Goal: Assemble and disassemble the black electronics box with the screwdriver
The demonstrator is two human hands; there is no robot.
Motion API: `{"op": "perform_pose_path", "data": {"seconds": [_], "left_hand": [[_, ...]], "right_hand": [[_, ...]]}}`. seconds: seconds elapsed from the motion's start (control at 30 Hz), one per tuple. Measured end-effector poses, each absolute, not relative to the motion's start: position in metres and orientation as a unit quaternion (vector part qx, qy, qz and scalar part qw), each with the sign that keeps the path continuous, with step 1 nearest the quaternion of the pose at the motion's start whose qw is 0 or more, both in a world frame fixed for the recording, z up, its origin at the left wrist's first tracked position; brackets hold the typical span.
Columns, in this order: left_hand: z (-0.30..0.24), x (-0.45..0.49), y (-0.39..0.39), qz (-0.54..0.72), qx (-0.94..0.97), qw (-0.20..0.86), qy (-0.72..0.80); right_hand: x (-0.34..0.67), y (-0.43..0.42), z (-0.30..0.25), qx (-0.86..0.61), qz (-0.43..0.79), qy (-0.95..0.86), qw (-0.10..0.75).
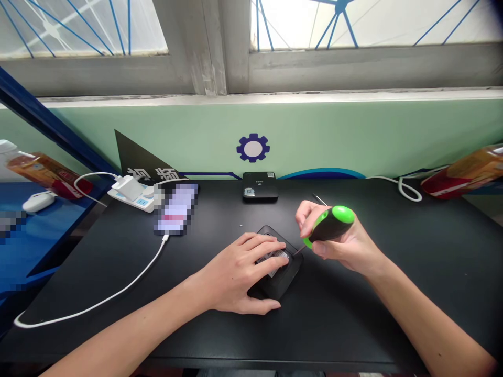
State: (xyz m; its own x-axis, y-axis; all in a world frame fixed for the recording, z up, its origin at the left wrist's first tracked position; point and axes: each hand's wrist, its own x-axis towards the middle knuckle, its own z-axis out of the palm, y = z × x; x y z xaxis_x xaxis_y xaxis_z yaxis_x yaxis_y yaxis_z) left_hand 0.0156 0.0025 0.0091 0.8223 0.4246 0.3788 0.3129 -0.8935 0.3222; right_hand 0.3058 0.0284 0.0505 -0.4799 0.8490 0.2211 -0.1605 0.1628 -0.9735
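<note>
Device (286, 281) on surface (334, 324), under left grip (243, 269). Right grip (356, 248) with screwdriver (332, 226) just right of device. Box (260, 187) behind, near wall (326, 131). Phone (178, 209) left of box, power strip (143, 202) left of phone. Bottle (463, 173) far right, second bottle (49, 172) far left.

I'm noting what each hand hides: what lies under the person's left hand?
Under the left hand is a black case, with part of a label showing between the fingers. The portion beneath the palm is covered and cannot be seen.
</note>
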Motion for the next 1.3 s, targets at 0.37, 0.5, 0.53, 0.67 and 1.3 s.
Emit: {"op": "perform_pose_path", "data": {"seconds": [0.37, 0.5, 0.53, 0.67, 1.3], "left_hand": [[0.0099, 0.0155, 0.0022, 0.221, 0.946, 0.129, 0.198], [0.0097, 0.0156, 0.0023, 0.22, 0.945, 0.136, 0.198], [0.0097, 0.0157, 0.0022, 0.22, 0.945, 0.138, 0.198], [0.0098, 0.0157, 0.0015, 0.224, 0.943, 0.141, 0.201], [0.0096, 0.0153, 0.0017, 0.224, 0.945, 0.134, 0.197]], "right_hand": [[0.3084, 0.0277, 0.05, -0.267, 0.592, -0.616, 0.446], [0.3088, 0.0279, 0.0482, -0.244, 0.602, -0.619, 0.442], [0.3088, 0.0276, 0.0478, -0.243, 0.606, -0.617, 0.438], [0.3078, 0.0256, 0.0479, -0.277, 0.616, -0.6, 0.43], [0.3114, 0.0283, 0.0454, -0.286, 0.587, -0.606, 0.454]]}}
